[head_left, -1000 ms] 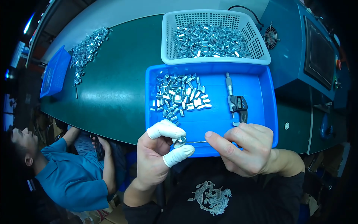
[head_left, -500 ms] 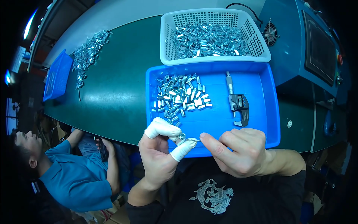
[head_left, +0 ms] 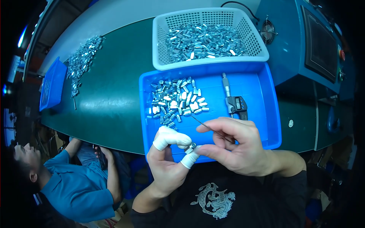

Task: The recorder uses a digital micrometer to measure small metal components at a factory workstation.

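My left hand (head_left: 167, 163), with white finger covers on thumb and forefinger, pinches a small shiny long hex nut (head_left: 193, 145) by its sides. Close on the right, my right hand (head_left: 243, 148) grips a thin dark metal rod (head_left: 201, 123) between its fingers, and the rod's free end points up and left. The right thumb tip reaches the hex nut's side; whether it touches is hard to tell. Beyond both hands, a blue tray (head_left: 274, 102) holds a heap of similar hex nuts (head_left: 176, 100) and a digital micrometer (head_left: 227, 85), partly covered by my right hand.
Behind the tray stands a white perforated basket (head_left: 159, 45) full of metal pieces. A blue machine (head_left: 287, 41) with a screen is at the right. On the green table's (head_left: 118, 83) left lie loose pieces (head_left: 85, 57) beside a blue basket (head_left: 53, 85). A co-worker (head_left: 76, 171) sits at left.
The rod, which lay level at the hex nut, is now away from it and tilted up-left. My right hand has turned, bringing its thumb near the nut. The whole view has shifted slightly.
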A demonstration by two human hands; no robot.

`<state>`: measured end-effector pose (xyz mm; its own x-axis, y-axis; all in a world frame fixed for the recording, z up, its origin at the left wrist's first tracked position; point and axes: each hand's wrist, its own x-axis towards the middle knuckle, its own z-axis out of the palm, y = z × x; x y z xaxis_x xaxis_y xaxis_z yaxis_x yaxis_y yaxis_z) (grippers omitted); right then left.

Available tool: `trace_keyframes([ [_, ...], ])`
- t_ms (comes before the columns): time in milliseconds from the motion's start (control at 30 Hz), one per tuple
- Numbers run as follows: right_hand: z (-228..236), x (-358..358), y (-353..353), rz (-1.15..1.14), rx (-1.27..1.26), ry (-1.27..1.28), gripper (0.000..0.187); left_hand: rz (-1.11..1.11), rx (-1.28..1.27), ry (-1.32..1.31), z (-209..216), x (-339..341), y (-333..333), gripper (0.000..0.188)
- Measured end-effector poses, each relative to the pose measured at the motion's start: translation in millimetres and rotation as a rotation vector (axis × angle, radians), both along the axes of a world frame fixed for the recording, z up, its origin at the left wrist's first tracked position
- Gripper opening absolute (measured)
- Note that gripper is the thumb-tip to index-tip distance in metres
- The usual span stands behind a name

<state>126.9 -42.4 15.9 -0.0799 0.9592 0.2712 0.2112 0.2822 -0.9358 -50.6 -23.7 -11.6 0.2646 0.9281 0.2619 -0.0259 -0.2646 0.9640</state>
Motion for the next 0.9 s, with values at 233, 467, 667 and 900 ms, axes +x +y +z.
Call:
trace_keyframes([
  [233, -4, 0, -1, 0.091, -0.329, 0.191, 0.021, -0.014, 0.127, 0.120, -2, 4, 0, 0.027],
  [467, -11, -5, -5, 0.064, -0.348, 0.242, 0.016, -0.109, 0.097, 0.157, -2, -7, -1, 0.032],
  [667, -15, -16, -2, 0.143, -0.258, 0.270, 0.016, -0.338, -0.579, -0.215, -15, -35, -13, 0.038],
  [900, -19, -28, 3, 0.152, -0.216, 0.350, 0.021, -0.254, -0.510, -0.217, -3, -35, -11, 0.030],
])
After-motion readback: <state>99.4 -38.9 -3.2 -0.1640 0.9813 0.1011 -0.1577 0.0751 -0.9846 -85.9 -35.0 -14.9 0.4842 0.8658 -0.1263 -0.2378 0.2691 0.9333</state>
